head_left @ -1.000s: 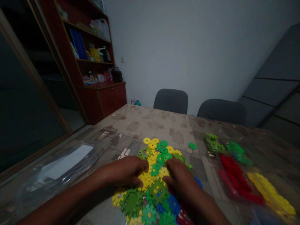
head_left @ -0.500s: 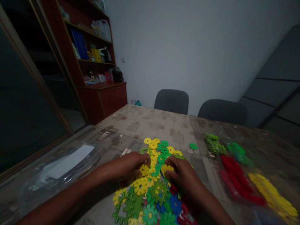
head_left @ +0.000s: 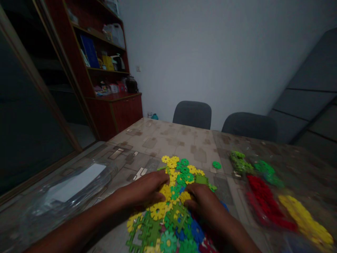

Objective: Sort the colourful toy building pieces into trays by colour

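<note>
A pile of interlocking plastic pieces in yellow, green, blue and red lies on the table; near its front is a light green flower disc point(head_left: 168, 241). My left hand point(head_left: 151, 188) is at the pile's left side, its thumb and fingers closed around a yellow flower disc point(head_left: 164, 193). Opposite it, my right hand point(head_left: 201, 198) pinches another yellow flower disc point(head_left: 185, 197). Olive-green square pieces point(head_left: 177, 215) lie just below the hands. Part of the pile is hidden under my right hand and forearm.
Clear plastic packaging with a white sheet point(head_left: 76, 182) lies at left. On the right are sorted light green point(head_left: 240, 161), green point(head_left: 264, 168), red point(head_left: 268, 202) and yellow point(head_left: 305, 218) pieces. A lone green disc point(head_left: 216, 164) lies behind the pile. Two grey chairs point(head_left: 192, 114) stand beyond the table.
My right hand has moved slightly down with its yellow disc, uncovering an olive-green piece behind it. My left hand has shifted very little and remains closed at the pile's left side.
</note>
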Tool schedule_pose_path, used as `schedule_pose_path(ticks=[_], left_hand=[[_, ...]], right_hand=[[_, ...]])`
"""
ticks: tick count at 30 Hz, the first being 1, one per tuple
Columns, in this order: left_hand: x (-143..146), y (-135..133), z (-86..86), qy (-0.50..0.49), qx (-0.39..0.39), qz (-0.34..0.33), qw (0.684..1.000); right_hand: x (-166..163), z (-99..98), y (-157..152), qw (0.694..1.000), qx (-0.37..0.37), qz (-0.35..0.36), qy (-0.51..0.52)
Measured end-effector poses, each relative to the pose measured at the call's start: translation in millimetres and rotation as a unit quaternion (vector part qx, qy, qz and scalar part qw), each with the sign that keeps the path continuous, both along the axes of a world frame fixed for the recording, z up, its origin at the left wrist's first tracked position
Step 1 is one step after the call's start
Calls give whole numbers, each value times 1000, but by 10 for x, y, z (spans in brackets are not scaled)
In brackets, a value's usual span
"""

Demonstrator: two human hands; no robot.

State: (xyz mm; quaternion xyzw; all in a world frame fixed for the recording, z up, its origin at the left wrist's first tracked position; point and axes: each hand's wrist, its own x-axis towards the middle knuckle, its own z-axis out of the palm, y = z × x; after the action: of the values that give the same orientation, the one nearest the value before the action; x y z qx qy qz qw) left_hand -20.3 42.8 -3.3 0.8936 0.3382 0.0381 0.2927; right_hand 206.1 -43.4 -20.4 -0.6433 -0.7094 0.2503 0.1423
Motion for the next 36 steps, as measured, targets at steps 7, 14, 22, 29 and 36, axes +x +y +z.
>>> schedule_pose_path(ticks=[7, 14, 22, 29, 36], left_hand=[[-214, 64, 91, 26, -181, -49, 982], [-129, -29, 2, 81, -105, -67, 989], [-91, -56, 15, 46, -54, -46, 996], [38, -12, -62, -55, -66, 39, 996], [71, -111, -130, -156, -213, 46, 964]], right_hand=[[236, 90, 60, 999, 38, -19, 10], [369, 104, 40, 999, 37, -7, 19], [139, 83, 9, 997, 39, -17, 63], [-26, 27, 19, 977, 30, -48, 208], [-127, -94, -22, 948, -39, -37, 313]])
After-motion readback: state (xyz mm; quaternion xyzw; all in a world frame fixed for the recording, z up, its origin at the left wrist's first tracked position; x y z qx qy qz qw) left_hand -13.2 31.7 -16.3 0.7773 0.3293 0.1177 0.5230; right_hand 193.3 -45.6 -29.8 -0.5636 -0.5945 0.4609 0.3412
